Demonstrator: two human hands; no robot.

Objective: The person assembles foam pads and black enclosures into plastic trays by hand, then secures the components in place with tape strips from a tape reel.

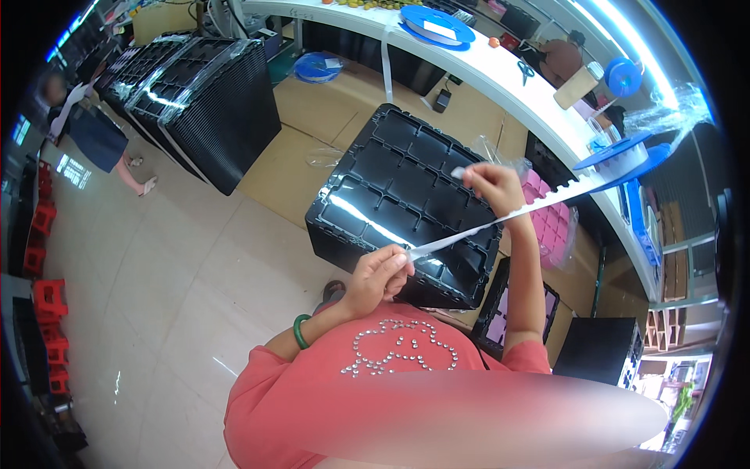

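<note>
My left hand (381, 275) is closed on the end of a long white strip (469, 232), which has notches along part of one edge. The strip rises to the right, past my right forearm, to a blue reel (625, 162) at the edge of the white bench. My right hand (496, 187) is raised with its fingers pinched on a small whitish translucent piece (458, 173). Both hands are over a tall stack of black plastic trays (391, 168) with shallow compartments. A green bangle (300, 331) circles my left wrist.
The curved white bench (500, 74) carries another blue reel (437, 27), scissors (525, 72) and a bottle (578, 86). Pink trays (547, 215) stand right of the stack. Wrapped black trays (199, 102) stand at left. Red stools (51, 298) line the far left; two people are nearby.
</note>
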